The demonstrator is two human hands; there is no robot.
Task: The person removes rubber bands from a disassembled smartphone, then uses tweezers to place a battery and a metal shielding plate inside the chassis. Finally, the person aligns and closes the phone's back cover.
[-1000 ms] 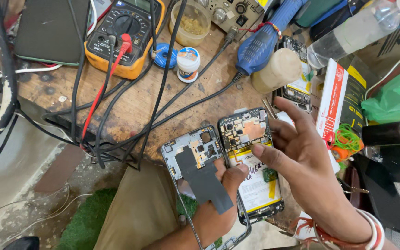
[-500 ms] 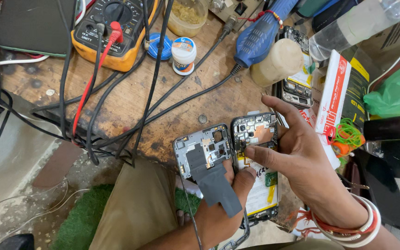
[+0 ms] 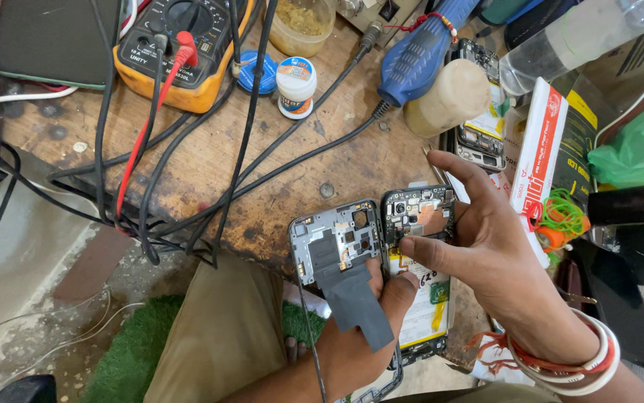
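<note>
Left hand [image 3: 359,336] grips grey phone frame [image 3: 337,242]; right hand [image 3: 501,254] fingers [image 3: 419,250] pinch opened phone [image 3: 420,224].

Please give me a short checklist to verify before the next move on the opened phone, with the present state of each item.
1. Left hand supports the grey back frame from below: ok.
2. Right hand has thumb and finger at the top of the opened phone, on the circuit board side: ok.
3. Phone body rests partly over the edge of the wooden bench, held by hands only: not ok.
4. Black cables lie apart from the phone: ok.
5. Dark flap hanging off the frame is free of the battery: cannot tell.
6. Tool in the right hand: cannot tell; none shows.
</note>
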